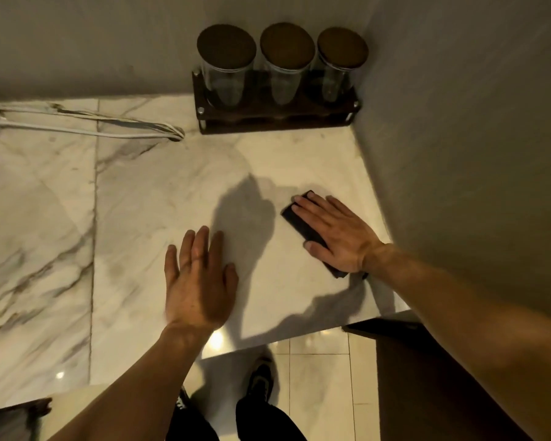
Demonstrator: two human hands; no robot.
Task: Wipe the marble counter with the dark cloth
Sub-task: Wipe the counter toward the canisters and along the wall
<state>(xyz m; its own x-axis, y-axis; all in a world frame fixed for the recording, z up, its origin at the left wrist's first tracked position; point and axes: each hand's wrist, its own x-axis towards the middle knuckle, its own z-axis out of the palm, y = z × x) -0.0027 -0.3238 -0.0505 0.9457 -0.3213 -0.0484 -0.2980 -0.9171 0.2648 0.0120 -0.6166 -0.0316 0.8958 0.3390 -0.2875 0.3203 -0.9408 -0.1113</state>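
The desk [147, 192] is a white marble surface with grey veins, filling the left and centre of the frame and meeting a wall at the right. A seam runs top to bottom through its left part.

The cloth [299, 222] is dark and folded into a narrow strip. It lies flat on the desk at centre right, near the wall, and runs diagonally from upper left to lower right.

The right hand [334, 233] is laid palm down on the cloth. Its fingers [303, 202] are extended and slightly spread, pressed flat onto the cloth rather than closed around it. The strip's upper left edge and lower right corner are left uncovered.

The left hand [198, 281] is placed palm down at lower centre, well apart from the cloth. Its fingers [201, 243] are open and straight, and nothing is held. Whether the palm touches the desk or hovers just above it cannot be told.

Shadows of both hands are cast on the marble between them.

At top centre, three glass jars [283, 65] with dark round lids are seated side by side in a dark rack [277, 120] against the back wall. White cables [86, 124] are laid along the desk at upper left. A tiled floor [318, 370] and one shoe [261, 380] are seen at bottom centre.
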